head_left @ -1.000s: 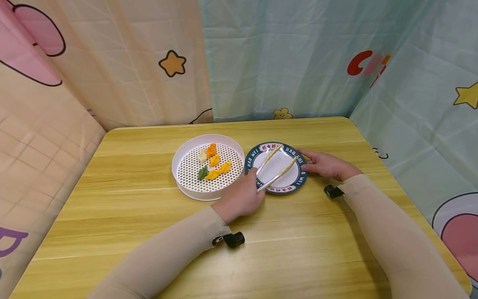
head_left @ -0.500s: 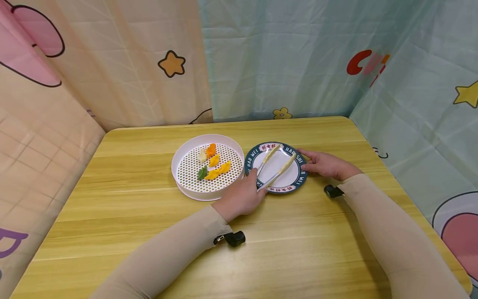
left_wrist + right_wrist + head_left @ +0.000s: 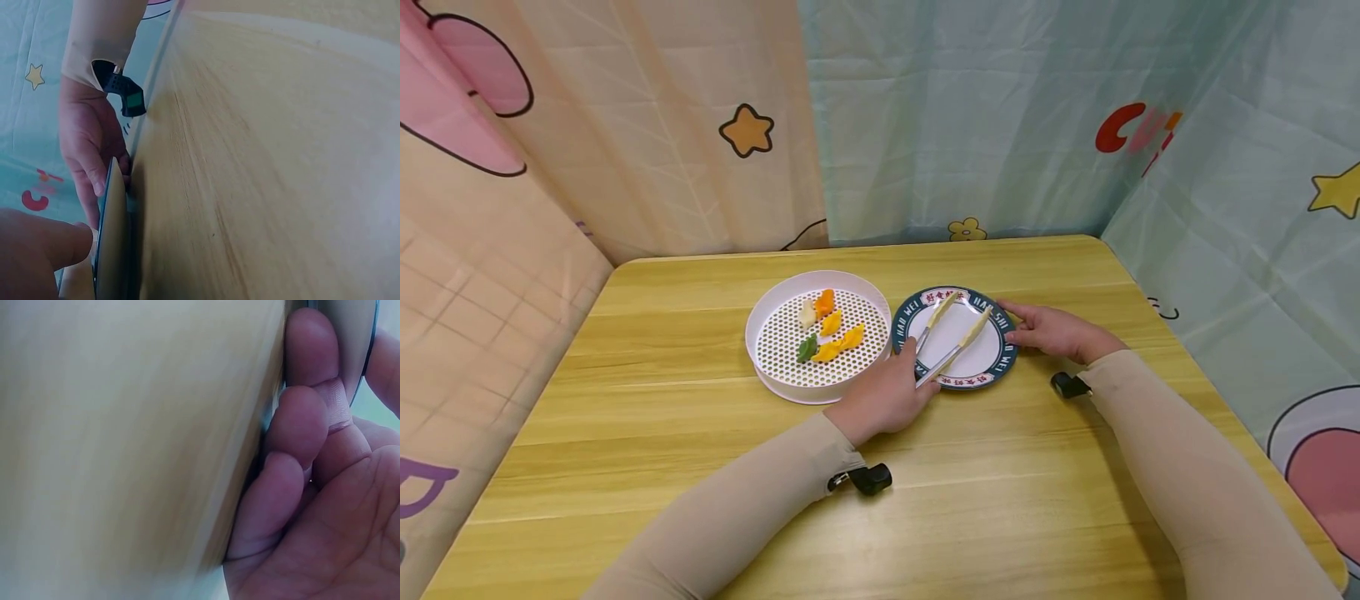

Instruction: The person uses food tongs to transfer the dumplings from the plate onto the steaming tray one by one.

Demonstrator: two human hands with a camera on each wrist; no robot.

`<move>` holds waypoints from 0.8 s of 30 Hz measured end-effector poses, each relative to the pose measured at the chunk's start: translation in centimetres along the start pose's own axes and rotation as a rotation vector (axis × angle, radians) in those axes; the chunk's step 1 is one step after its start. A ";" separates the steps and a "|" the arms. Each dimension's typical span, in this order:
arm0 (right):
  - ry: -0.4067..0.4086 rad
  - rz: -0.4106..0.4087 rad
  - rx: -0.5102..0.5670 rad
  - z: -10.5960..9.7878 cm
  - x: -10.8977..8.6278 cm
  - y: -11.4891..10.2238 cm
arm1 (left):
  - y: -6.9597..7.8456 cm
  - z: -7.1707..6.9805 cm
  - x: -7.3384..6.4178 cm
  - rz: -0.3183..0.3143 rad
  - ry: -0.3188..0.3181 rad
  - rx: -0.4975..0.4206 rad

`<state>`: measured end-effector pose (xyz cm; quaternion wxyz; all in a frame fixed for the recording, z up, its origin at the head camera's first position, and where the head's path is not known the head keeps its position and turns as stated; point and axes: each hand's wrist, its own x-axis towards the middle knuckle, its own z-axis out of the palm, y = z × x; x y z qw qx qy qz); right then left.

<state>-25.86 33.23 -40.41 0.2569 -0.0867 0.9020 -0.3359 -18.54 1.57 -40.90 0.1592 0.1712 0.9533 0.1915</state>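
My left hand (image 3: 887,392) grips a pair of tongs (image 3: 961,346) near their joined end, and their two spread arms with pale yellowish tips reach over the plate. Beneath them is a round white plate (image 3: 1000,358) with a dark teal lettered rim. My right hand (image 3: 1056,329) pinches the plate's right edge; in the right wrist view its fingers (image 3: 300,425) curl under the plate (image 3: 350,344), the thumb on the other side. The left wrist view shows the plate edge-on, my left thumb beside it. Nothing lies between the tongs' tips.
Left of the plate stands a round white perforated steamer tray (image 3: 767,379), close against it. Several small dumpling-shaped pieces (image 3: 827,350) in yellow, orange, white and green lie in it. The wooden table (image 3: 700,417) ends at printed curtains (image 3: 910,150) behind and beside.
The tongs' tips have shifted slightly left over the plate. Both hands, the plate and the steamer tray stay about where they were.
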 end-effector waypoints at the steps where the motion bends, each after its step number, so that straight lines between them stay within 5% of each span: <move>1: -0.002 0.000 0.001 0.0 0.0 0.0 | 0.0 0.0 0.0 0.000 0.000 0.003; 8: -0.014 -0.011 0.019 -0.1 0.3 0.2 | -0.4 -0.1 -0.5 0.018 0.012 0.035; 13: -0.015 -0.019 -0.003 -0.3 0.4 0.5 | -0.5 -0.8 -2.4 0.076 0.016 0.094; 19: -0.003 -0.009 -0.016 -0.5 0.0 1.4 | -0.7 -3.0 -5.5 0.164 0.050 0.152; 24: 0.047 0.023 -0.038 -1.0 -1.2 2.2 | -3.5 -6.1 -6.5 0.249 0.185 0.139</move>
